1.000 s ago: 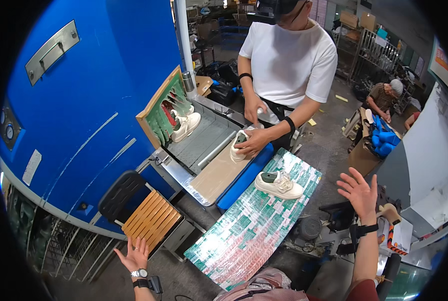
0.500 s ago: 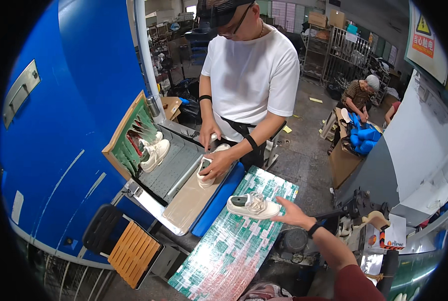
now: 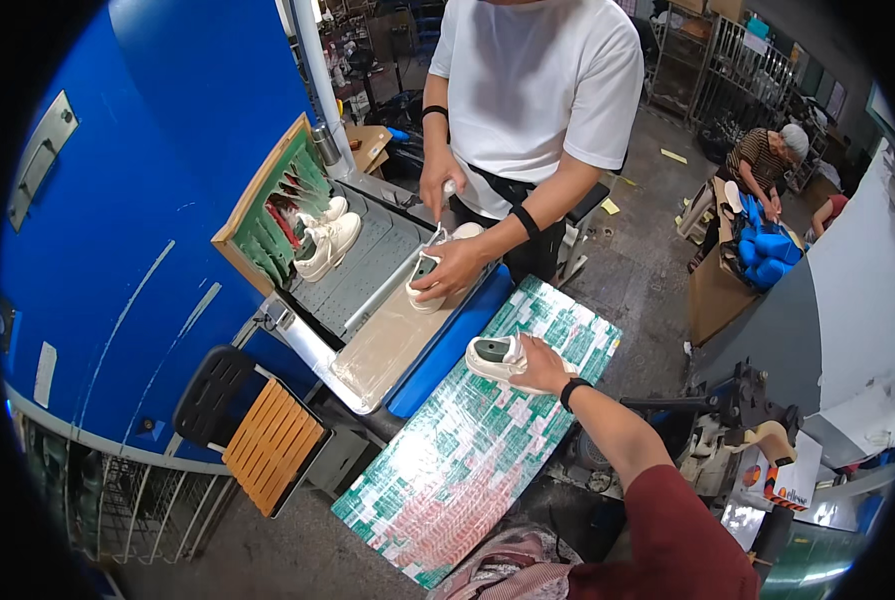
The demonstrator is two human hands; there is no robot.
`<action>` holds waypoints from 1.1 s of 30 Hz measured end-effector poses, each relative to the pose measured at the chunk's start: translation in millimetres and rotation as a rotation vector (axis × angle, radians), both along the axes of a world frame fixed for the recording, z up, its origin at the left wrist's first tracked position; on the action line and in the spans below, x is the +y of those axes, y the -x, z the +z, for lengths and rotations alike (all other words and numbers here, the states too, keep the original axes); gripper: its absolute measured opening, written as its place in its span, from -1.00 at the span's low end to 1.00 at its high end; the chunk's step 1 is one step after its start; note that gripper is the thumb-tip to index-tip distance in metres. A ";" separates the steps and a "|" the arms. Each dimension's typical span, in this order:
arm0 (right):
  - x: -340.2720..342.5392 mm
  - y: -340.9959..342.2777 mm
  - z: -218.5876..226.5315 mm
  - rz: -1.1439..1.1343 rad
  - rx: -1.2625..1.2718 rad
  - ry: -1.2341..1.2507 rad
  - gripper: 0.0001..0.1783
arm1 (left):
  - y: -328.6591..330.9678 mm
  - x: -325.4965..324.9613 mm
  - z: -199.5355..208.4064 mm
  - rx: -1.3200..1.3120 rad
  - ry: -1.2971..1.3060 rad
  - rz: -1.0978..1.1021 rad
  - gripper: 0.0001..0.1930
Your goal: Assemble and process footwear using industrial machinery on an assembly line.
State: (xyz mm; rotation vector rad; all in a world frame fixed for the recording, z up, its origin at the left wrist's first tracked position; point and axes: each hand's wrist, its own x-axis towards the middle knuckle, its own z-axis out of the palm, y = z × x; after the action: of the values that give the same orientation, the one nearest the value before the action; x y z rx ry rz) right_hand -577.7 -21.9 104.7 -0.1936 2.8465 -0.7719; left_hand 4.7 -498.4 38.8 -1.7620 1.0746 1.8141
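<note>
My right hand [image 3: 541,367] is wrapped over the laces and top of a cream sneaker [image 3: 489,355], with a black band on my wrist. The sneaker has a dark green shoe last inside and rests on a green-and-white patterned board [image 3: 472,450]. My left hand is out of view. Across from me, a co-worker's hand [image 3: 455,267] steadies another cream sneaker [image 3: 424,297] on a tan, film-covered surface [image 3: 369,360]. That person's other hand [image 3: 440,185] holds a small pale tool.
Two more cream sneakers [image 3: 329,245] sit on a dark conveyor by a slitted green curtain [image 3: 279,208]. A slatted wooden chair [image 3: 274,447] stands at left beside a blue machine wall [image 3: 117,250]. Black machinery [image 3: 742,405] is at right. Behind, another person works beside blue items [image 3: 764,262].
My right hand has moved left from the sneaker's toe and closed over its laced middle. The view has tilted downward, and the co-worker still handles the other sneaker.
</note>
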 end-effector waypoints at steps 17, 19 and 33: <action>-18.1 -54.5 4.7 -0.118 0.054 -0.044 -0.03 | 123.7 62.7 15.6 0.200 0.122 -0.345 -0.40; -19.3 -67.6 7.4 -0.116 0.018 -0.044 0.06 | 135.2 60.8 14.9 0.179 0.111 -0.352 -0.43; -186.7 -227.9 65.4 -0.276 -0.146 0.111 -0.07 | 286.9 59.0 111.1 0.704 0.846 -0.991 -0.39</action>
State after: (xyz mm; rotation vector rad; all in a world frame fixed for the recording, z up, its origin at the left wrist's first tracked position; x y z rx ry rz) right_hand -349.8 -208.6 170.0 0.2375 2.7253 -0.9551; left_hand -282.2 -439.4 149.9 -0.4782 2.6432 1.3331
